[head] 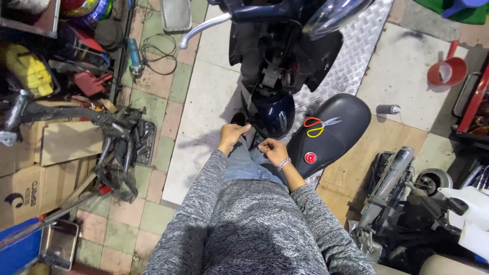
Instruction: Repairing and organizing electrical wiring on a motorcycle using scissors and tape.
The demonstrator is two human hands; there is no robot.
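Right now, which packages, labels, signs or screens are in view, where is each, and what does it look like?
Cardboard boxes: far left on the floor, brown, dark print on the side, partly behind a black metal frame.
Spray can: lying on the tiles right of the black seat, grey cylinder with a dark cap; label too small to tell.
No signs or screens show.

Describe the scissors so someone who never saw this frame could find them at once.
Start at the black scooter seat lying on the floor right of the person's right hand. The scissors lie on top of it, with one orange and one yellow handle loop, above a small red disc.
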